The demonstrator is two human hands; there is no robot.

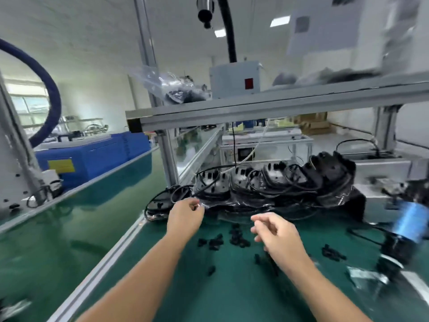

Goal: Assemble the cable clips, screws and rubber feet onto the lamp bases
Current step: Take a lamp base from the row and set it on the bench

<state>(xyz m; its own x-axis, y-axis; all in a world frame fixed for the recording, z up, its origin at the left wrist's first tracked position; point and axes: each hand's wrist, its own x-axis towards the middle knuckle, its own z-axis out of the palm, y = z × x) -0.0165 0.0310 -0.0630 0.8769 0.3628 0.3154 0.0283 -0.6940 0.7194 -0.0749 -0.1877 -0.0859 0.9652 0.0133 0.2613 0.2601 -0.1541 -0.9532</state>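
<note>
The left hand (185, 213), fingers curled at the bases (267, 182) — whether pinching cannot be told; one base is best drawn clear, the right hand (276, 233) kept loose

A green table (232, 293) is seen; lamp bases (274, 182) are piled at its back, and black clips (236, 238) are scattered in front.

A single wide-angle head view looks forward and down along the green matted tabletop (232, 287), close over both forearms, with the grey metal shelf frame (255, 108) at 12 o'clock.
</note>
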